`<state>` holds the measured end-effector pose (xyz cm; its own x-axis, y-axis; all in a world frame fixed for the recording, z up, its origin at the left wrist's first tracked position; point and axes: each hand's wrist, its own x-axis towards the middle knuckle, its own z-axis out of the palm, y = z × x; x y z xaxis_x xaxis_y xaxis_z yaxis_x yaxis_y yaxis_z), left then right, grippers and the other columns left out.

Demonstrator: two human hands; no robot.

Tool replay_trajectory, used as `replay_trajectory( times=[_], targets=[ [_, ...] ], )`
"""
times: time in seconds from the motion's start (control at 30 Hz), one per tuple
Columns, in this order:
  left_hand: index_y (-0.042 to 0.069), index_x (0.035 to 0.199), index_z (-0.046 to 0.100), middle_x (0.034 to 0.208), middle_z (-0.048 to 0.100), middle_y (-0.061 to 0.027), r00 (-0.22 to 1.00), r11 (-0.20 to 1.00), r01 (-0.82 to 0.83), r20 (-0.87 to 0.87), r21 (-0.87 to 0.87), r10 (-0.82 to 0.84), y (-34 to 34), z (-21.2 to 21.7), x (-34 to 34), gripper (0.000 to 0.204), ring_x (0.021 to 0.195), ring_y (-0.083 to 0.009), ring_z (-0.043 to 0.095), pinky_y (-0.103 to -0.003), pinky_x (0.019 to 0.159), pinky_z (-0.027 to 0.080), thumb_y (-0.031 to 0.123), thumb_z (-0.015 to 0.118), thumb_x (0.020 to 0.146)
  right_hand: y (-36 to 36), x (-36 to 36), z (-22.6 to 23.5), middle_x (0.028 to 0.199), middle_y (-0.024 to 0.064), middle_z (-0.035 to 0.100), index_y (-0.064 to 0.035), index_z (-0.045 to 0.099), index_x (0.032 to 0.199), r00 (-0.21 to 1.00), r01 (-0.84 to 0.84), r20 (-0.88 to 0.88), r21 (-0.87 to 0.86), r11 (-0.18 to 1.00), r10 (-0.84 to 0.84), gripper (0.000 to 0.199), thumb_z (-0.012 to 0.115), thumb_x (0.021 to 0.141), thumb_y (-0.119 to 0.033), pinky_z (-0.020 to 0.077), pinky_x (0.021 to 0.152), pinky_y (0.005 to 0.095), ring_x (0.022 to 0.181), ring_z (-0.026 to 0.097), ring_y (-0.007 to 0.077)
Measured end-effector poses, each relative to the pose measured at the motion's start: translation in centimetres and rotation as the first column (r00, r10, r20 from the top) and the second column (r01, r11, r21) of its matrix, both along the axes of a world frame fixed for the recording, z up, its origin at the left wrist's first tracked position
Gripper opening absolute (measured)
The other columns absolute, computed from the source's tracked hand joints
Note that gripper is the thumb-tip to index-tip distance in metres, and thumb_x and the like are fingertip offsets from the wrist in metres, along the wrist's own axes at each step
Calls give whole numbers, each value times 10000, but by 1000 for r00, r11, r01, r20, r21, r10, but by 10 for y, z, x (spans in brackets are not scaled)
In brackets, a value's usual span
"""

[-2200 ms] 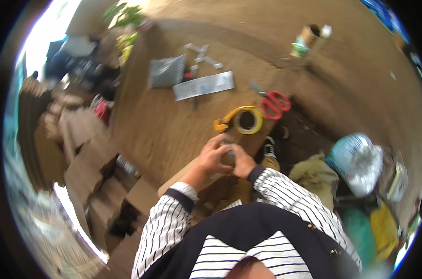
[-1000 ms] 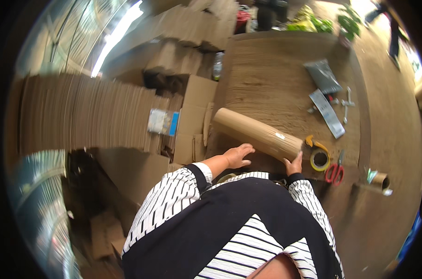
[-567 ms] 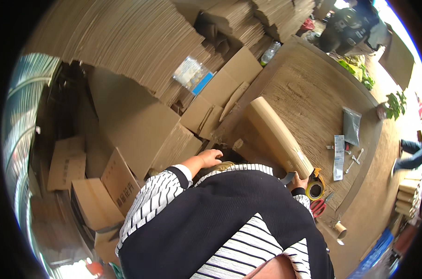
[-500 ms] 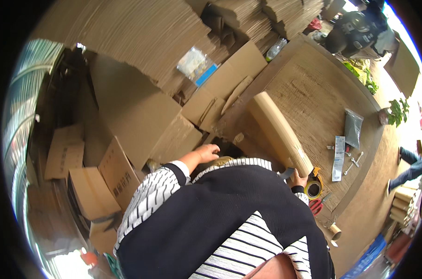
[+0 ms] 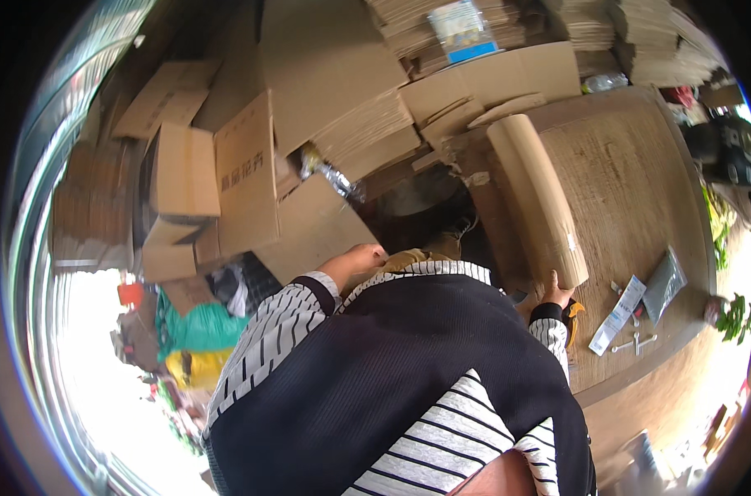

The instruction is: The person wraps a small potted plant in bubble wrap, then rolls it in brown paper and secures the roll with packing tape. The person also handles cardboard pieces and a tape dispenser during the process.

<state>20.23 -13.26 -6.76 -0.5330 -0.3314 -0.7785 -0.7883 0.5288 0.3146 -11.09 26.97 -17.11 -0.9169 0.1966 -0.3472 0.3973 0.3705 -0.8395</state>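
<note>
Here the right hand (image 5: 552, 291) grips the near end of the long cardboard roll (image 5: 537, 198), whose axis runs away from that hand across the wooden table (image 5: 640, 182). Left hand (image 5: 355, 260), off the roll's left, touches a flat cardboard sheet (image 5: 313, 227); whether it clasps it cannot be told. Stacked cartons crowd the roll's left; bare tabletop lies to its right.

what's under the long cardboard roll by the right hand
The cardboard roll lies slanted on the wooden tabletop; the right hand grips its near end. Anything beneath the roll is covered.
</note>
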Motion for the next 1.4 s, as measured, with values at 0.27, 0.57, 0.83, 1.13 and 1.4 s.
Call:
replay_trajectory(
  times=[0.27,0.57,0.83,1.13,1.4],
  targets=[
    [74,1077,648,1017,698,-143,933,947,-320,-164,34,321,46,-7,42,341,965,-265,663,-369,812,512,297,677,821,22,-21,-34,1270,191,575,26,447,1349,999,-30,37,-237,971,39,770,856,738,-205,479,980,357,1139,575,293],
    [74,1009,663,961,696,-140,860,905,-409,-281,118,426,28,-76,39,296,894,-275,665,-366,793,517,291,693,810,31,-55,-48,1214,172,618,6,494,1319,991,-20,114,-412,911,73,705,841,754,-233,554,837,394,1035,637,304],
    [81,1010,651,916,692,-60,763,902,-394,-484,177,428,-12,-105,-69,299,889,-182,657,-327,806,511,304,715,821,23,-43,5,975,124,687,-52,578,1233,963,54,269,-165,985,-8,506,785,812,-240,510,499,312,721,677,232],
    [16,1220,544,1146,643,-131,344,443,-828,-312,344,886,-85,-148,-274,411,966,-259,624,-375,833,490,252,617,892,40,-29,33,1246,118,583,-144,477,1321,829,75,559,-112,991,0,515,700,882,-296,486,889,500,1136,589,317],
    [-22,1257,515,1247,598,-151,-263,-114,-830,-203,546,943,-107,-155,-331,438,1108,-238,571,-343,972,410,85,635,849,41,-16,40,1302,104,535,-154,383,1374,772,293,616,-126,948,-157,607,718,872,-223,457,933,579,1201,519,363]
  ],
)
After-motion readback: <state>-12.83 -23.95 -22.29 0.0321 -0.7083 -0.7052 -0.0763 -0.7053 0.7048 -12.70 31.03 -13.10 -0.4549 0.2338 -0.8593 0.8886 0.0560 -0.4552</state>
